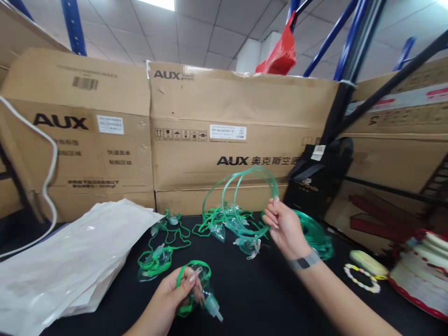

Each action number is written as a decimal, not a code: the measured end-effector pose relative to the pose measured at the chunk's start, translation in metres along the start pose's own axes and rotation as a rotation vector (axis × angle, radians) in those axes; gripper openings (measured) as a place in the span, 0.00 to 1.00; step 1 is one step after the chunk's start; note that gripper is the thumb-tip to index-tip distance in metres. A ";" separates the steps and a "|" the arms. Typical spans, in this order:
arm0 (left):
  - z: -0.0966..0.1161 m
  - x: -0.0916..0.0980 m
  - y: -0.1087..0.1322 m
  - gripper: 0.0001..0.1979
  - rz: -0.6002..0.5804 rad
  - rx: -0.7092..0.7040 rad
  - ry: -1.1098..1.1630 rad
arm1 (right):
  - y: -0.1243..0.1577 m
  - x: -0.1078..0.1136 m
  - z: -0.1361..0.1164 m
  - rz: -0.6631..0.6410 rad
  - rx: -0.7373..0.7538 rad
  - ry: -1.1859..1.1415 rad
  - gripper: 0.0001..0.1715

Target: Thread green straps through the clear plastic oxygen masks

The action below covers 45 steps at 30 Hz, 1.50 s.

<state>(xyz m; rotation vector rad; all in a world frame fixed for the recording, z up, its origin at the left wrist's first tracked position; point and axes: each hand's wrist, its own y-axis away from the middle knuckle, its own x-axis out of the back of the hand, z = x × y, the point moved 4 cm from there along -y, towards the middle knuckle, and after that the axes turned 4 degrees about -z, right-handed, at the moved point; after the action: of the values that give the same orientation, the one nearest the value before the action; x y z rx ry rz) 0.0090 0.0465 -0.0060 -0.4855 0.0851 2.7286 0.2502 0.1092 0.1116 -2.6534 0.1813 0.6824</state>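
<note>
My left hand [178, 294], low in the middle, is closed on a clear oxygen mask [205, 284] with a green strap and a pale green connector pointing down to the right. Raised to the right, my right hand [282, 224] pinches a loose coil of green tubing [241, 175], which hangs in loops before the cardboard. Behind the coil lies a heap of masks with green straps [217, 224]. Another mask [154, 261] rests on the black table left of centre. More coiled green tubing [313, 233] sits behind my right wrist.
A stack of white plastic bags [80, 252] covers the table's left side. Large cardboard boxes [224, 107] wall the back. On the right are a black bag [315, 172], a beaded bracelet [362, 282], a yellowish case [367, 263] and a white-and-red container [425, 275].
</note>
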 end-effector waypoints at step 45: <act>0.028 0.010 0.001 0.06 0.016 0.070 0.418 | 0.097 -0.031 0.096 -0.753 -1.007 0.389 0.22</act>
<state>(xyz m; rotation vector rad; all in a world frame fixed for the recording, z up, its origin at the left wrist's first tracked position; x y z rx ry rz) -0.0091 0.0522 0.0164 -1.0283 0.2910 2.5848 0.1601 0.0603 0.0170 -3.3233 -1.3120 -0.0614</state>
